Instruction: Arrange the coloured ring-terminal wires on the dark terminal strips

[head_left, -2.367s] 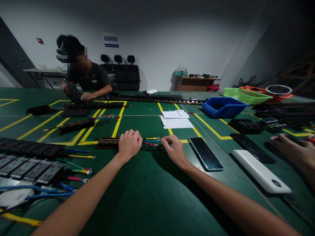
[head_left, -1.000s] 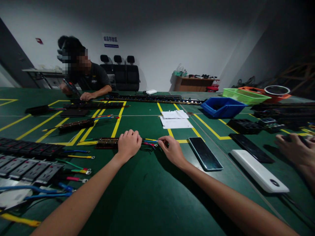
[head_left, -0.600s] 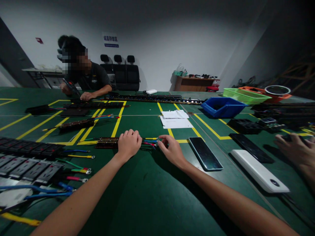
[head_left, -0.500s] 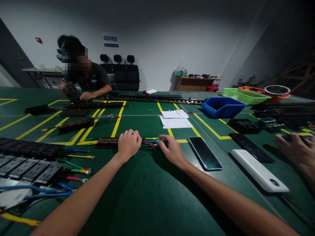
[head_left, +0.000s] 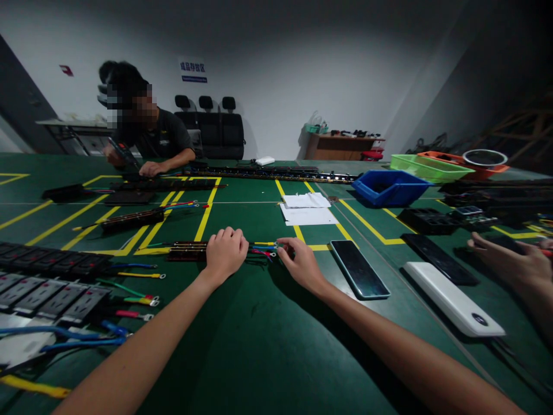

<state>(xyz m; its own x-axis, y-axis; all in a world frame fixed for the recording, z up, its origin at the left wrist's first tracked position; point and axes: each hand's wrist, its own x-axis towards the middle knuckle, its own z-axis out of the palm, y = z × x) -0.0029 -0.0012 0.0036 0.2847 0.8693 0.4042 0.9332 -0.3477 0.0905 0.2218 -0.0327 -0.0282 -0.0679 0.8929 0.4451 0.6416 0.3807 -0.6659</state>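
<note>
Ridged strip (head_left: pixel 186 251) clasped in the left hand (head_left: pixel 226 252) trails metal ring lugs (head_left: pixel 273 255) near the right hand (head_left: pixel 304 263), half-curled, grip unclear.

At centre, one left hand (head_left: pixel 227 252), one right hand (head_left: pixel 299 260); right of them, one pale-edged phone (head_left: pixel 359 269) and one white power bank (head_left: pixel 451 300). Upper right, one blue bin (head_left: pixel 391 191), one green basket (head_left: pixel 427 168). Upper left, three headrests (head_left: pixel 205 102). Left edge, two socket strips (head_left: pixel 54 297).

At lower left, a slim, bare left forearm (head_left: pixel 147 340) is seen, tapered towards the wrist; at lower right, a similarly shaped bare right forearm (head_left: pixel 389 328). Near the frame's centre, the left hand (head_left: pixel 227 248) and right hand (head_left: pixel 300 259) are likewise uncovered.
</note>
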